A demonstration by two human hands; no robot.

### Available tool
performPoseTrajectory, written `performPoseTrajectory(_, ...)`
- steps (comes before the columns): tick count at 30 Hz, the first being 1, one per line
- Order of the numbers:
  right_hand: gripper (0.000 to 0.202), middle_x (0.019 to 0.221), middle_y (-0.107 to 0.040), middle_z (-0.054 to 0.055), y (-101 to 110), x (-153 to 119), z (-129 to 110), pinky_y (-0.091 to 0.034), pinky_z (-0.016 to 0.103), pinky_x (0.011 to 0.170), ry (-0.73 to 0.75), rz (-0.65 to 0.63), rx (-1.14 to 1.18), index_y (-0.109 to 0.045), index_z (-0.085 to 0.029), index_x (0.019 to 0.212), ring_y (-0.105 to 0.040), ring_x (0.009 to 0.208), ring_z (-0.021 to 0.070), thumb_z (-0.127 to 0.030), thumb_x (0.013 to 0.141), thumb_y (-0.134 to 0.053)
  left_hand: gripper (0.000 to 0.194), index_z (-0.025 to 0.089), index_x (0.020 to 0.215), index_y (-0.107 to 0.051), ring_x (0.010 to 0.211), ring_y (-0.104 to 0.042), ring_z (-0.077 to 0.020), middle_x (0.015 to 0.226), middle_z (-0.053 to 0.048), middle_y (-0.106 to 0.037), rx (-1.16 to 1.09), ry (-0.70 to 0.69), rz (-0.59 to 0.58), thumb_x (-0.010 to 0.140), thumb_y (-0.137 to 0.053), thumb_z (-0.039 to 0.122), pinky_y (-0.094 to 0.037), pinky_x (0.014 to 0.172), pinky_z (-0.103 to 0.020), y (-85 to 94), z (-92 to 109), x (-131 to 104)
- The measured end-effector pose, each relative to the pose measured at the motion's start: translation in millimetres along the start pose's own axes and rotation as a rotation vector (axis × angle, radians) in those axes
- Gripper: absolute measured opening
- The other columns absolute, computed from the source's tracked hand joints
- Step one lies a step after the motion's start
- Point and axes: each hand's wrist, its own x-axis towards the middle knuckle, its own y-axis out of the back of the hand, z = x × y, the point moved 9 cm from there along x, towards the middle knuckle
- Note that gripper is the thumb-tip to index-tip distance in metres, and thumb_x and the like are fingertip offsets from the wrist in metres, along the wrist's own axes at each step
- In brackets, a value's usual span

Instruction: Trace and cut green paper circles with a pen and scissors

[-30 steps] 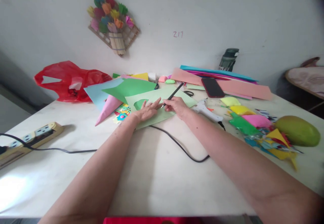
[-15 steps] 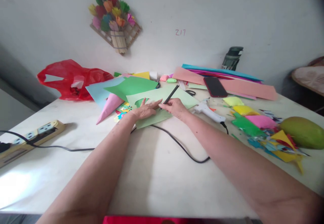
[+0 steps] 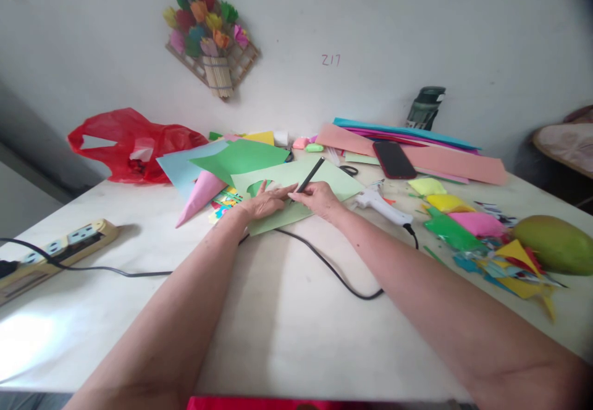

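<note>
A pale green sheet of paper [image 3: 340, 181] with a cut-out hole lies on the white table. My left hand [image 3: 269, 202] rests flat on it, fingers spread, beside the hole. Between the thumb and fingers of my right hand [image 3: 319, 200] is a black pencil [image 3: 311, 174], slanted with its lower end at the sheet near my left fingertips. The tip itself is hidden by my fingers. Behind the sheet lies a darker green paper [image 3: 241, 162], and a pink paper cone [image 3: 201, 197] is to the left.
A white glue gun [image 3: 384, 207] with a black cord lies right of my right hand. Scissors [image 3: 349, 170] and a phone [image 3: 395, 159] are farther back. A power strip [image 3: 69, 243] sits at left, a red plastic bag [image 3: 134, 144] behind it. Paper scraps [image 3: 519, 268] and a green fruit [image 3: 553, 243] lie at right.
My right hand and the pencil have shifted slightly left and down across the sheet. My left hand has stayed in place.
</note>
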Motion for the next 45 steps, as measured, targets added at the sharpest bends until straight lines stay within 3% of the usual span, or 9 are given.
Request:
performPoseTrajectory(23,0.027,0.069,-0.068,0.004,-2,3,4,-0.045,0.024,0.062,0.000,0.001,-0.012,-0.072,-0.016,0.076,-0.060,0.066,0.0148,-0.040,0.066,-0.064,0.069,0.029,0.142,-0.013,0.133,-0.020,-0.0167,0.138,0.002,-0.040,-0.027,0.014,-0.012,0.075,-0.028,0.025,0.009,0.106,-0.047,-0.2,0,-2)
performPoseTrajectory(30,0.027,0.060,-0.064,0.002,-1,3,4,-0.042,0.022,0.056,-0.005,-0.007,-0.001,-0.072,-0.015,0.073,-0.056,0.059,0.0126,-0.039,0.065,-0.065,0.068,0.031,0.142,-0.013,0.134,-0.019,-0.0166,0.137,0.003,-0.042,-0.009,0.010,-0.014,0.076,-0.028,0.026,0.006,0.106,-0.048,-1.7,-3,-1)
performPoseTrajectory(45,0.019,0.048,-0.049,-0.004,3,-2,-7,-0.031,0.020,0.048,-0.051,-0.063,0.131,-0.069,-0.009,0.068,-0.039,0.048,0.0062,-0.026,0.062,-0.065,0.071,0.033,0.142,-0.007,0.135,-0.013,-0.0200,0.143,0.007,-0.031,-0.025,-0.023,-0.045,0.076,-0.029,0.023,0.012,0.104,-0.052,-1.7,2,-2)
